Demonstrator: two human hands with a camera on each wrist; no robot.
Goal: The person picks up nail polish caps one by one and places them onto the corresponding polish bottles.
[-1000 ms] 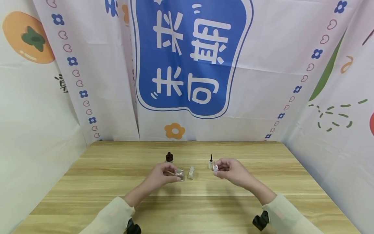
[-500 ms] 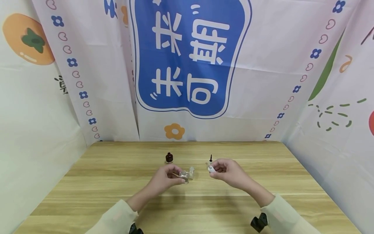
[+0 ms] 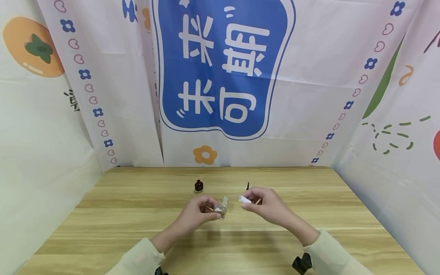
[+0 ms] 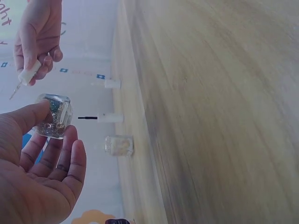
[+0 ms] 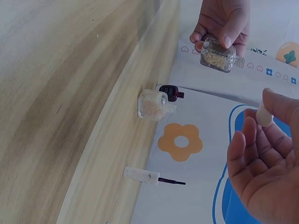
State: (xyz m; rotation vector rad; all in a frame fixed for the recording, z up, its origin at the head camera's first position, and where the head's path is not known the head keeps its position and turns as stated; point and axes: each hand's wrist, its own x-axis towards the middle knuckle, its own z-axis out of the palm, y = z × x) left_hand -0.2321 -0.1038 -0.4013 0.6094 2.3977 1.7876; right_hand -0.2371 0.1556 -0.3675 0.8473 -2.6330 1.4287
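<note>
My left hand (image 3: 196, 214) pinches a clear nail polish bottle (image 5: 217, 57) with glittery flakes between thumb and fingers. Its neck is uncapped, and it is held above the table. Facing it across a small gap, my right hand (image 3: 269, 205) pinches a white nail polish cap (image 3: 245, 199), whose thin brush (image 4: 15, 91) points toward the bottle. Behind the held bottle stands a second uncapped clear bottle (image 4: 119, 145) with pale contents. A dark red bottle (image 3: 199, 186) is farther back on the left. Beyond my right hand, another white cap (image 5: 141, 175) stands with its dark brush upward.
One more white cap (image 4: 112, 84) stands on the wooden table (image 3: 137, 214) in the left wrist view. Printed cloth (image 3: 309, 114) hangs behind the table's back edge and along both sides.
My left hand has moved right with its bottle, which now overlaps the second clear bottle. My right hand has shifted left, and its cap has turned so the brush points left.
</note>
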